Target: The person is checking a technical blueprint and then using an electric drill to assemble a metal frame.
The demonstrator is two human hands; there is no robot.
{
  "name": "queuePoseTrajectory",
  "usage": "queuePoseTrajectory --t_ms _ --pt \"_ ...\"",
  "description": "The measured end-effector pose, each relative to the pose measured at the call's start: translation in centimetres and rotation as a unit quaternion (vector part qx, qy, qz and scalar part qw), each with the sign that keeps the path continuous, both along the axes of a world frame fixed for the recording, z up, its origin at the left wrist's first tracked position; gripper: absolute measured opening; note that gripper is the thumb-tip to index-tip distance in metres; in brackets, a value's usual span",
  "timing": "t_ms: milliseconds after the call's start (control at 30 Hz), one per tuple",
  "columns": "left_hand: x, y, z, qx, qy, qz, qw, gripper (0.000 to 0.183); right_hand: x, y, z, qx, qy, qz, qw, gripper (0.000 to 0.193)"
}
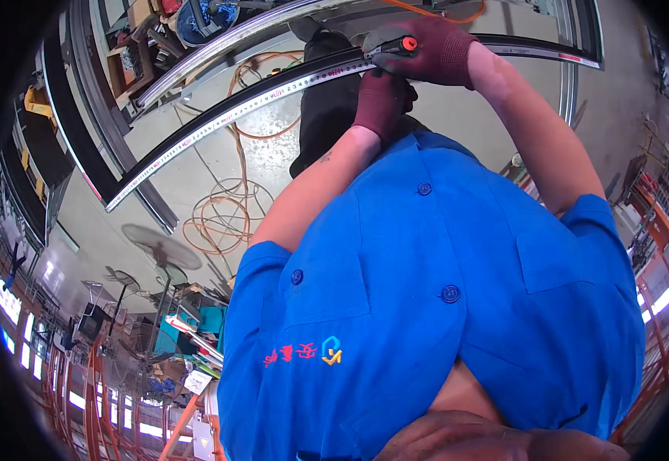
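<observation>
A black rectangular frame (219, 106) spans the far part of the view, with its long near bar crossing in front of me. Along this bar lies the white numbered blade of a tape measure (386, 52), running from the left corner to my hands. My right hand (438, 52), in a dark red glove with a grey palm, is closed around the black tape case with its orange-red end. My left hand (381, 104), gloved alike, is just below it, curled against the bar's near edge with the thumb by the blade. Its fingertips are partly hidden.
Orange hoses and cables (223, 223) lie coiled on the grey floor (269, 150). Beyond the frame are a blue tub (204, 23) and wooden crates (124, 65). Standing fans (157, 250) and metal racks are on the left; more racks stand at right.
</observation>
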State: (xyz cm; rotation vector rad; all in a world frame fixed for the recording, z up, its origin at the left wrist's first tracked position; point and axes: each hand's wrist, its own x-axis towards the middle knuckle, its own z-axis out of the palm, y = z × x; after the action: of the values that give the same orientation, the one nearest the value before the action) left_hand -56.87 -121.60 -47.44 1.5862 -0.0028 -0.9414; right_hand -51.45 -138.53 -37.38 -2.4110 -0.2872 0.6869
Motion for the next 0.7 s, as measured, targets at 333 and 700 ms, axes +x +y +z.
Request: queuePoseTrajectory --t_ms 333,700 --pt "-0.7 -0.2 -2.1 -0.064 0.046 0.074 0.994 0.005 0.4 0.6 0.4 -0.049 0.064 0.012 0.997 0.049" --pt "-0.4 -0.2 -0.8 -0.047 0.023 0.05 0.997 0.029 0.2 0.3 -0.1 -0.011 0.032 0.01 0.999 0.04"
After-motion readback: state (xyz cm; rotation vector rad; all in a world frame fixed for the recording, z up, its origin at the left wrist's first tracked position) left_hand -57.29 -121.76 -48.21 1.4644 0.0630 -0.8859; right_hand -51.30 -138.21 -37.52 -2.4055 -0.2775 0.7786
